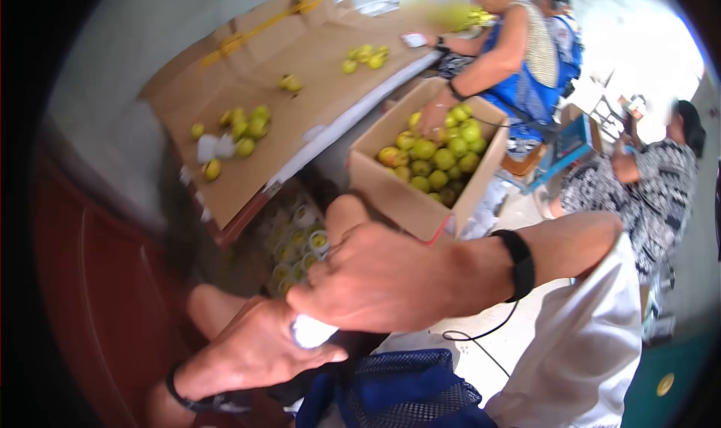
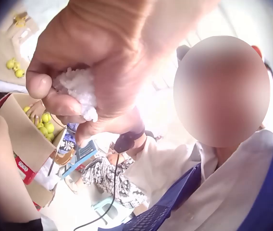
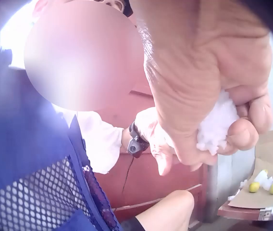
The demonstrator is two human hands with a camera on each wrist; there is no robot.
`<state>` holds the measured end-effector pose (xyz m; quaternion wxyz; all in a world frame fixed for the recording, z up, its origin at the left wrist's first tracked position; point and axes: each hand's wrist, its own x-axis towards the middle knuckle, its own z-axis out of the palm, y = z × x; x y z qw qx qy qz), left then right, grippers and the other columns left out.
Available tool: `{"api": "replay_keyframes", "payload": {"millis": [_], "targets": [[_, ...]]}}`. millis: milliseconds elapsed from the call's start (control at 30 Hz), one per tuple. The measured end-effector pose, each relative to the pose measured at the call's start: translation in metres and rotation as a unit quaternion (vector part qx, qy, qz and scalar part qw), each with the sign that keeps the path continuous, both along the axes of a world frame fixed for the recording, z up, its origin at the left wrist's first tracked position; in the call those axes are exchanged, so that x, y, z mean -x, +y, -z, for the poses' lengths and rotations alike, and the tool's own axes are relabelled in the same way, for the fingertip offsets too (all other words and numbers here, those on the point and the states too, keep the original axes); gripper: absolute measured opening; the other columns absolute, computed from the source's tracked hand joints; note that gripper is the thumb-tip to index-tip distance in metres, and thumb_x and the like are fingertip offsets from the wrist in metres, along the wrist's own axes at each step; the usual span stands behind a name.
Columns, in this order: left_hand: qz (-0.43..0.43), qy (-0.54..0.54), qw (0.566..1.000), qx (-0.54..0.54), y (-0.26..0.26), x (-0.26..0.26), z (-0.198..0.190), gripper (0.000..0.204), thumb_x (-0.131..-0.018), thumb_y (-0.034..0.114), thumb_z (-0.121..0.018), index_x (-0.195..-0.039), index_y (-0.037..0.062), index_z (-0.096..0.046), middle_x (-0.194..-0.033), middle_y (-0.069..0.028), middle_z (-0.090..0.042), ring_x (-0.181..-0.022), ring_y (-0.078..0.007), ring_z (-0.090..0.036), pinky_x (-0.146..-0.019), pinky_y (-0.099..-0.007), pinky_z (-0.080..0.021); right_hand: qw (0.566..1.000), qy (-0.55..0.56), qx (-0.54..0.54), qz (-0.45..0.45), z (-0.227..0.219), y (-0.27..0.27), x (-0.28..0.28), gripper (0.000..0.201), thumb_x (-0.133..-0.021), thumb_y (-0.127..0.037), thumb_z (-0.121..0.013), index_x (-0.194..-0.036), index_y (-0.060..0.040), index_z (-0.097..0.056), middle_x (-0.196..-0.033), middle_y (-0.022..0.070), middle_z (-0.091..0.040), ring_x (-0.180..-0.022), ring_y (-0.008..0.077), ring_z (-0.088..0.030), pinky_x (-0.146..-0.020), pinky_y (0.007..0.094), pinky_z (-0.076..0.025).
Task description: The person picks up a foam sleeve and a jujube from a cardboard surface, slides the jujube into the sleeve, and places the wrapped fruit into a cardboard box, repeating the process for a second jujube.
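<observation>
My two hands meet low in the head view. My left hand (image 1: pixel 255 349) comes up from the lower left and pinches a small white foam piece (image 1: pixel 312 330). My right hand (image 1: pixel 375 278) lies across and above it, wearing a black wrist strap. In the left wrist view the left hand (image 2: pixel 74 91) has its thumb and fingers curled round white foam (image 2: pixel 79 89). The right wrist view shows the right hand (image 3: pixel 223 130) curled round white foam (image 3: pixel 218 125). I cannot tell whether this is one piece or two.
A cardboard box (image 1: pixel 398 199) of green-yellow fruit (image 1: pixel 439 158) stands ahead, with another person's hand in it. A cardboard-covered table (image 1: pixel 315 60) carries scattered fruit. Wrapped fruit (image 1: pixel 300 240) lies below its edge. People sit at the right. Blue mesh (image 1: pixel 405 390) is under my hands.
</observation>
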<state>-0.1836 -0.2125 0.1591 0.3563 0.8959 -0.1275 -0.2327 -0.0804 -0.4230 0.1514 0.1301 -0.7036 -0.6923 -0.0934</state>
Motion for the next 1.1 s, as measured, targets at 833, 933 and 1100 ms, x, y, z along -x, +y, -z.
{"api": "replay_keyframes", "payload": {"millis": [833, 933, 1100], "targets": [[-0.017, 0.205, 0.809, 0.551, -0.044, 0.041, 0.065, 0.029, -0.086, 0.023, -0.087, -0.089, 0.0022, -0.066, -0.082, -0.0036, -0.068, -0.075, -0.0137, -0.064, -0.065, -0.0298, -0.051, 0.952, -0.045, -0.210, -0.220, 0.003, 0.035, -0.003, 0.039, -0.062, -0.011, -0.078, -0.097, -0.0171, -0.061, -0.060, -0.0085, -0.036, -0.048, 0.0097, -0.032, -0.048, 0.0278, -0.017], [-0.008, 0.179, 0.796, 0.578, -0.051, 0.044, 0.069, 0.026, -0.087, 0.019, -0.085, -0.091, 0.0015, -0.066, -0.083, -0.0049, -0.069, -0.076, -0.0154, -0.066, -0.066, -0.0307, -0.052, 0.953, -0.063, -0.159, -0.251, 0.003, 0.026, -0.010, 0.040, -0.063, -0.010, -0.077, -0.098, -0.0179, -0.062, -0.061, -0.0091, -0.040, -0.048, 0.0090, -0.032, -0.048, 0.0274, -0.017], [0.012, 0.132, 0.774, 0.619, -0.066, 0.048, 0.075, 0.021, -0.088, 0.013, -0.082, -0.095, 0.0003, -0.066, -0.085, -0.0071, -0.071, -0.079, -0.0183, -0.069, -0.067, -0.0321, -0.055, 0.947, -0.037, -0.204, -0.247, 0.023, 0.025, -0.010, 0.040, -0.064, -0.011, -0.077, -0.100, -0.0165, -0.062, -0.061, -0.0092, -0.042, -0.048, 0.0090, -0.034, -0.048, 0.0264, -0.019]]}}
